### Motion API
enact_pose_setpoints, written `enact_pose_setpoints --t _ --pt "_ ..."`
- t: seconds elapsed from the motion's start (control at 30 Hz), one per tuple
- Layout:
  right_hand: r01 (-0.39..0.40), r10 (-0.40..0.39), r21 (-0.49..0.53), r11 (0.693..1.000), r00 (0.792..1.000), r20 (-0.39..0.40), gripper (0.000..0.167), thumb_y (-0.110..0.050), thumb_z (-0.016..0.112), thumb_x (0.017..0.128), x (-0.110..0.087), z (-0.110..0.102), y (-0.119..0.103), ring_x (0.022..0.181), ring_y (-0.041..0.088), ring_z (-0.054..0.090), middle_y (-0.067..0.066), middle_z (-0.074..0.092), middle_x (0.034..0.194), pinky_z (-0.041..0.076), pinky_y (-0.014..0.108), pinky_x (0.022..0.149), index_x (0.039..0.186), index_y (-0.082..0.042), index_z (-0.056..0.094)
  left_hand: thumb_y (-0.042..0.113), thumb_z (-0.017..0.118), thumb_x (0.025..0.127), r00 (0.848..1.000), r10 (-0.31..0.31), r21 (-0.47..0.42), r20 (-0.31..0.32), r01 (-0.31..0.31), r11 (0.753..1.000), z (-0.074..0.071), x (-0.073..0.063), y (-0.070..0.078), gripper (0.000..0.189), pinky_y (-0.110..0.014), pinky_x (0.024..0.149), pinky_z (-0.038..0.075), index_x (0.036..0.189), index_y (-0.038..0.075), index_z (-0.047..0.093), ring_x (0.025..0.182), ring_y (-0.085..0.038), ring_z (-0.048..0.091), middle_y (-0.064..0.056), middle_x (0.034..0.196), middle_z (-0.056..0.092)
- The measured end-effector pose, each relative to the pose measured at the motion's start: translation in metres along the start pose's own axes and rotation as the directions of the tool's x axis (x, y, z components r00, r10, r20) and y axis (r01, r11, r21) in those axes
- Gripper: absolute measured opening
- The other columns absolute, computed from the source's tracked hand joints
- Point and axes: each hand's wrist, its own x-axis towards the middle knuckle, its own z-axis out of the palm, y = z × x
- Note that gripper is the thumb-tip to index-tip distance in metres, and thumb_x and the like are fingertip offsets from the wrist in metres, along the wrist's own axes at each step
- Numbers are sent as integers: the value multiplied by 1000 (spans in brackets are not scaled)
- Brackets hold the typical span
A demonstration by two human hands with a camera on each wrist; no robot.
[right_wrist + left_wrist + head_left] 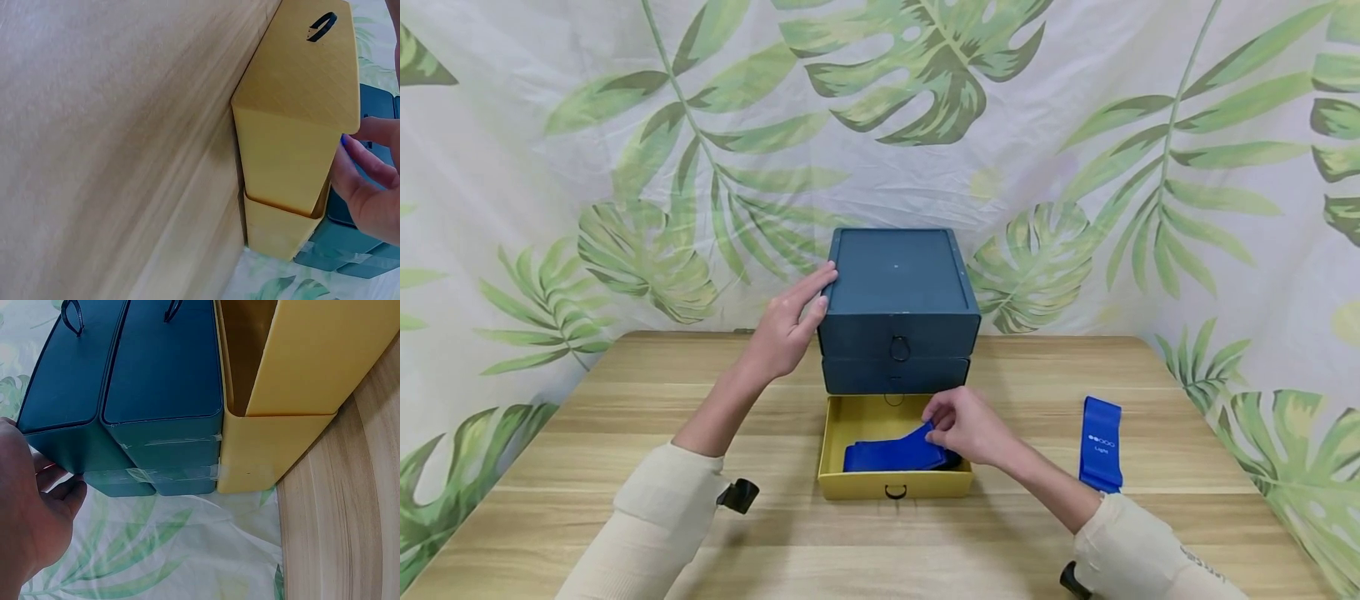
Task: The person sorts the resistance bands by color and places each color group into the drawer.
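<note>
A dark blue drawer box (898, 292) stands at the back middle of the wooden table (610, 433). Its bottom yellow drawer (895, 486) is pulled out toward me. Inside lies a folded blue elastic band (891, 456). My right hand (938, 427) reaches into the drawer and pinches the band's right end. My left hand (811, 298) rests with straight fingers against the box's upper left edge. The left wrist view shows that hand (37, 506) touching the box corner (75, 450) beside the yellow drawer (294, 387). In the right wrist view, fingers (369, 181) curl behind the yellow drawer (294, 119).
A second blue band (1101, 443) with white print lies flat on the table to the right of the drawer. A leaf-patterned cloth (1075, 167) hangs behind and around the table. Two upper drawers of the box are closed, each with a small ring pull (899, 347).
</note>
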Motion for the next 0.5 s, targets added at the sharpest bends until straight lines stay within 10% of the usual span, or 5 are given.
enact_pose_setpoints --t 0.5 --pt "50 -50 14 999 999 -5 15 12 66 88 -11 -54 21 79 19 71 13 74 92 60 31 66 96 3 73 19 41 112 1000 -5 -2 7 5 1000 -1 0 0 48 -49 124 26 156 0 44 154 -29 32 -12 165 37"
